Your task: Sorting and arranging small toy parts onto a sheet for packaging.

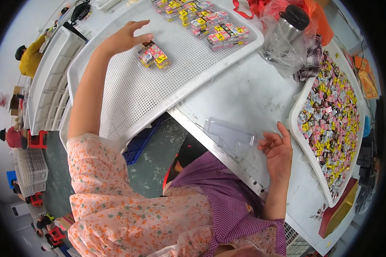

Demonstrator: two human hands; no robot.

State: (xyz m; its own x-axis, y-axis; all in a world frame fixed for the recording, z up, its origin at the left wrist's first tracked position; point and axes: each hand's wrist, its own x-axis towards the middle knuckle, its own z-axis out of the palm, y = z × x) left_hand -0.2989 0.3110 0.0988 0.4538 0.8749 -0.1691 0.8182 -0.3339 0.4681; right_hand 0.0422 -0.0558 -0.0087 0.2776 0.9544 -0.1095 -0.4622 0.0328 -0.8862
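My left hand (126,39) is stretched over a large white perforated tray (128,103), thumb and fingers apart with nothing between them. Just beyond its fingertips lies a clear plastic box packed with small colourful wrapped pieces (154,55). Several more filled boxes (228,36) stand in rows toward the tray's far side. On the white table, a flat clear plastic container (229,133) lies with no pieces visible in it. My right hand (278,154) hovers beside that container's right end, its fingers loosely bent and apart, holding nothing.
At the right, a white tray (297,109) holds a heap of loose wrapped pieces (330,124). A steel flask with a black lid (294,21) stands among plastic bags at the back. A red and gold box (339,210) sits at the right edge. Other people work at the far left.
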